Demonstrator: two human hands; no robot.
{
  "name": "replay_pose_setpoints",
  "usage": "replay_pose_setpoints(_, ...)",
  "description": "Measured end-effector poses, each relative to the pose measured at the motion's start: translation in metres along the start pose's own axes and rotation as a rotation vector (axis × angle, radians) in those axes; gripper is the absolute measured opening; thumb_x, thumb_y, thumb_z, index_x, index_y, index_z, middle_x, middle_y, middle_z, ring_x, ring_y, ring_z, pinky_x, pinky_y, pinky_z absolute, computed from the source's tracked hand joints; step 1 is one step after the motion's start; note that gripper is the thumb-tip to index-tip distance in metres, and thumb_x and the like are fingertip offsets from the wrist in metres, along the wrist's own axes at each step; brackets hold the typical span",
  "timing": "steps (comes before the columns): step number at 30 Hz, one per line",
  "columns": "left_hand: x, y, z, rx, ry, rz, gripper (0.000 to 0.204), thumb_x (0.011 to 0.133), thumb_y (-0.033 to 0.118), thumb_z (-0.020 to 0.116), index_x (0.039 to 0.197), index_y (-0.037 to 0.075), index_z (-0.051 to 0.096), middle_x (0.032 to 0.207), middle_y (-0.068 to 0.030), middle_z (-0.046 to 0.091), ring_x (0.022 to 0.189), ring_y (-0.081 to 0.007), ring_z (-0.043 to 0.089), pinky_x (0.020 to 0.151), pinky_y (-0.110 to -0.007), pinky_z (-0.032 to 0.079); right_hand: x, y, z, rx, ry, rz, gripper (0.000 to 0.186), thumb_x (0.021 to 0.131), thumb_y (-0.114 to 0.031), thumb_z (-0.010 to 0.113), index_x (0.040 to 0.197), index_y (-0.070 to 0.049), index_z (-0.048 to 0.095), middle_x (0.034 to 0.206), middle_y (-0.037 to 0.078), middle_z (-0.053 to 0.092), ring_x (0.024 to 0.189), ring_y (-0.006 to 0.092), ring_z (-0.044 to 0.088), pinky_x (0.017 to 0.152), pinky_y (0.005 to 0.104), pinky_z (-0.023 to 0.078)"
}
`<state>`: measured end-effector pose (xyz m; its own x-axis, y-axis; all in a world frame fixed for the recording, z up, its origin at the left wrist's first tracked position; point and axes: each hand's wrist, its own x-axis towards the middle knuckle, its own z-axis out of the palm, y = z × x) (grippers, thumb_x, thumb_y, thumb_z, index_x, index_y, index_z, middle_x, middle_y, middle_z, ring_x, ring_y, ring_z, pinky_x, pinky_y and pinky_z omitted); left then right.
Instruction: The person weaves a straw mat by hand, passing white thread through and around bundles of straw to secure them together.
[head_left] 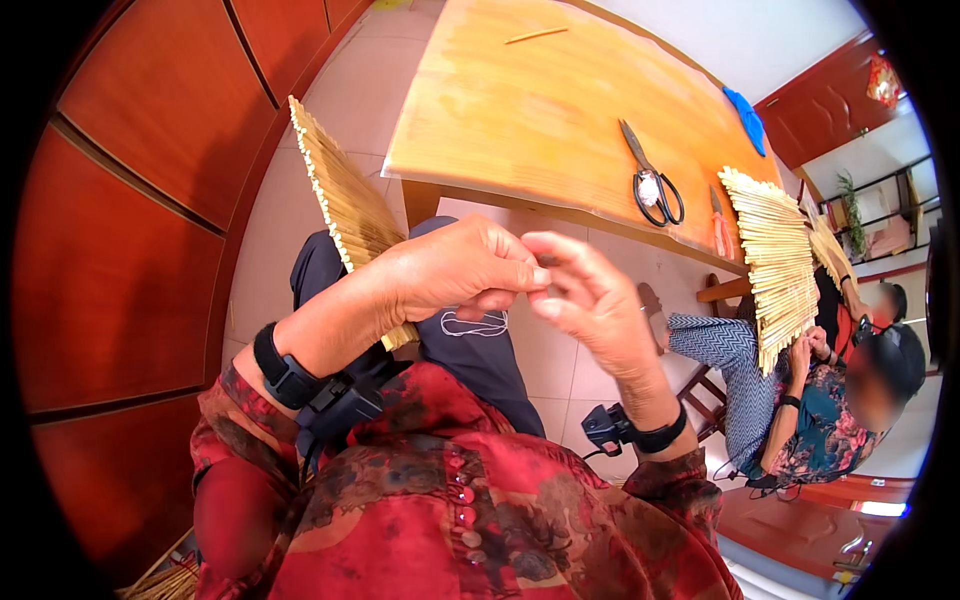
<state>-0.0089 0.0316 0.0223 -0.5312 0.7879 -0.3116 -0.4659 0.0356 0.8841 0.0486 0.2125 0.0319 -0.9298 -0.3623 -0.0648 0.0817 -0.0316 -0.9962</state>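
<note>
Wood-grained tabletop [500, 110], glossy; black-handled scissors [650, 190] lie on it. Left hand [490, 268]: grip pressed thumb to forefinger, perhaps on something too fine to make out. Right hand [595, 295]: fingers curved, spread. White thread [472, 332] loops on dark-trousered lap; ribbed reed mat [345, 190] partly hidden behind left forearm.

The head camera is looking down and forward from the wearer's head through a fisheye lens, framing the left hand [465, 262] and right hand [592, 305] close at centre, the table [500, 110] lying farther beyond, edges bending.
</note>
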Motion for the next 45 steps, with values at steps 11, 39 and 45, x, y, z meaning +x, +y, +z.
replay_pose_setpoints(11,-0.005,0.000,0.006,-0.148,0.051,-0.051,0.050,0.093,0.041,0.039,0.089,-0.003,0.061,0.052,-0.0095,0.054,0.037,-0.0074,0.035,0.035,-0.021,0.028,-0.013,0.010,0.001,-0.201,0.257,0.022,0.020,0.082,-0.005,0.059,0.101,0.002,0.055,0.081,0.002,0.058,0.069,0.0045,0.051,0.061,0.0179,0.042)
replay_pose_setpoints(39,0.024,-0.022,0.064,0.452,0.386,0.446,0.005,0.079,-0.002,0.059,0.084,-0.004,0.060,0.074,-0.0069,0.061,0.065,-0.0118,0.060,0.060,-0.023,0.048,-0.041,0.039,-0.029,0.068,0.239,-0.053,0.011,0.088,-0.008,0.053,0.092,0.001,0.058,0.081,0.002,0.058,0.078,0.0058,0.052,0.068,0.0207,0.042)
replay_pose_setpoints(45,0.028,-0.028,0.067,0.664,0.452,0.570,0.004,0.081,-0.004,0.054,0.077,-0.002,0.055,0.072,-0.0037,0.055,0.062,-0.0106,0.057,0.058,-0.021,0.044,-0.047,0.030,-0.032,0.002,0.256,-0.069,0.012,0.087,-0.010,0.054,0.089,0.001,0.058,0.076,-0.001,0.055,0.072,0.0039,0.048,0.063,0.0202,0.041)
